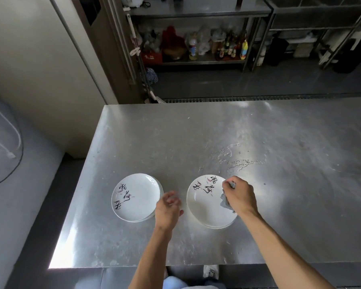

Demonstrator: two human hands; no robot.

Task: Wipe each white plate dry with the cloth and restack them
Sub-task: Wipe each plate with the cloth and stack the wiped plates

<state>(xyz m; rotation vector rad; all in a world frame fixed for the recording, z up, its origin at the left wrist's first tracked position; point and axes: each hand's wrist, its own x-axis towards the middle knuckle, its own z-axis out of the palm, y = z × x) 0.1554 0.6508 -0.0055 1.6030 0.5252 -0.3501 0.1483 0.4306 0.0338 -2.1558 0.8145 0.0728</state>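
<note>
The top plate of the right stack (pixel 204 207) is the one being worked on. It lies face up with its brush-script motif showing, on a few more plates whose rims peek out under its near edge. On its right part sits the grey cloth (pixel 225 202), bunched inside the right hand (pixel 240 197). The fingers are curled tight round the cloth, a tuft pokes out between them, and the fist bears down on the plate. Wiping the plate where it lies probably saves a lift, since the pile beneath gives a steady base for rubbing.

Just left of the right stack, over bare steel, the left hand (pixel 168 208) hovers, smeared by motion. Its fingers look loosely curled and nothing shows in them. It is likely placed there to steady the plate or to carry it across once dry.

Farther left of the right stack, and apart from it, sits the left stack (pixel 137 197) with the same motif uppermost. Which pile is the dried one cannot be told for sure.

Both piles rest on the steel table (pixel 175 138), near its front edge — within easy reach of both arms. Beyond the right stack, toward the table's far side, lies a puddle (pixel 240 161) of beaded water, and keeping wiped plates short of it seems sensible. Well beyond that, across the floor, stands a shelf of bottles (pixel 217 46).
</note>
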